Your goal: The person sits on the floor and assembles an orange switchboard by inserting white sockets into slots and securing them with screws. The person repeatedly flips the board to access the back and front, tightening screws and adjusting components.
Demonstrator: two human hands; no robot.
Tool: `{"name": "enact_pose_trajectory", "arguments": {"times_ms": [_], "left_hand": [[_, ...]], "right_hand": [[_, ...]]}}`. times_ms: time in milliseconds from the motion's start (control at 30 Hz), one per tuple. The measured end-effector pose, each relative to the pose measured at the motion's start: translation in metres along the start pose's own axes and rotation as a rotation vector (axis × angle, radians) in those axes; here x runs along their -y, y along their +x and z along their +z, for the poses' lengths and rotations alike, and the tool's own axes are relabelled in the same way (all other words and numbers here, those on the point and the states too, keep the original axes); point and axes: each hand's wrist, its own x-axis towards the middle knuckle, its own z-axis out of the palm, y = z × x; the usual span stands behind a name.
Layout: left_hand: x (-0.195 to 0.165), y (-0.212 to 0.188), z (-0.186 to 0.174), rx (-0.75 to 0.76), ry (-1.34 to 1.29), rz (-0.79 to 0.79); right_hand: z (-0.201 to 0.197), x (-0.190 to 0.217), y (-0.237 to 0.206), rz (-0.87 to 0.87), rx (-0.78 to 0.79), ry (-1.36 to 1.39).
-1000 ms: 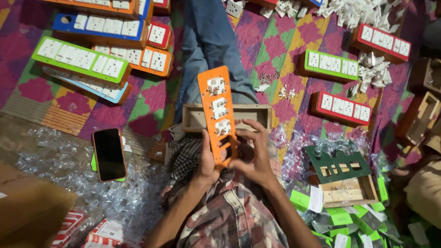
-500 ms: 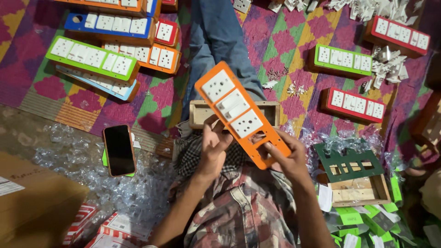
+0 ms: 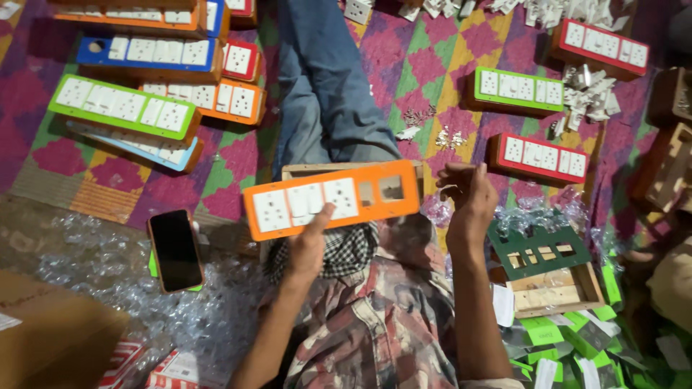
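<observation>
phone: black smartphone (image 3: 175, 249) lies flat on clear wrap, left of the orange switch plate
left hand: left hand (image 3: 310, 245) grips the orange switch plate (image 3: 331, 199) by its lower edge, fingers clamped on it
plate: held level above the wooden box frame (image 3: 292, 172), three white sockets fitted, two cut-outs bare
step: filling the plate, judging by the bare holes
right hand: right hand (image 3: 468, 196) just right of the plate, fingers loosely curled, apparently empty
next: a small part seated squarely in a bare hole

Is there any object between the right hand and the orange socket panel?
No, nothing visible. The right hand is open just beside the right end of the orange socket panel, with only a narrow gap between them. The left hand holds the panel from below.
</observation>
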Motion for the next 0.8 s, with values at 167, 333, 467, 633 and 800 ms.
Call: {"name": "enact_pose_trajectory", "arguments": {"times_ms": [167, 333, 467, 633, 800], "left_hand": [[-0.012, 0.016, -0.008, -0.100, 0.021, 0.078], [-0.009, 0.021, -0.007, -0.095, 0.020, 0.099], [-0.006, 0.019, -0.008, -0.110, 0.091, 0.066], [-0.005, 0.018, -0.011, -0.090, 0.115, 0.067], [-0.003, 0.018, -0.011, -0.069, 0.098, 0.055]], "right_hand": [[-0.021, -0.037, 0.041, -0.054, 0.008, -0.313], [0.007, -0.075, 0.103, -0.016, 0.198, -0.841], [0.039, -0.081, 0.123, -0.028, 0.282, -1.092], [0.058, -0.091, 0.118, -0.221, 0.159, -1.102], [0.038, -0.099, 0.113, -0.265, 0.191, -0.791]]}}
